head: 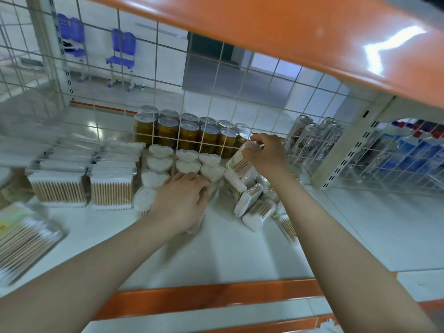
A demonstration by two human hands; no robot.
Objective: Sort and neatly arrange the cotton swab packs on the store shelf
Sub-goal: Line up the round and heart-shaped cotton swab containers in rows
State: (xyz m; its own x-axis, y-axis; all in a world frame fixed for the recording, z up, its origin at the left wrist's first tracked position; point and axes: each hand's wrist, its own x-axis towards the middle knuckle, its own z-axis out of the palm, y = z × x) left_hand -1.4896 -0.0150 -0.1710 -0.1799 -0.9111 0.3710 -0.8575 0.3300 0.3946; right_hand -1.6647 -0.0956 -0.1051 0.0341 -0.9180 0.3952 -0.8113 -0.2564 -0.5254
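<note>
On the white shelf point(216, 251), heart-shaped tubs of cotton swabs point(159, 163) stand in rows at the middle. My left hand point(182, 200) curls around one of these tubs at the front of the rows; the tub is mostly hidden under it. My right hand point(266, 153) grips a small bagged swab pack point(237, 162) and lifts it tilted above a loose heap of similar bagged packs point(252, 205). Stacks of rectangular boxed swabs point(111, 188) line the left side.
A flat swab pack point(21, 239) lies at the front left. Behind the wire grid point(168, 92) stand gold cans point(187, 135) and silver beverage cans point(310, 143). An orange shelf point(312, 32) hangs overhead. A white upright point(346, 150) bounds the right; the orange front lip point(216, 296) edges the shelf.
</note>
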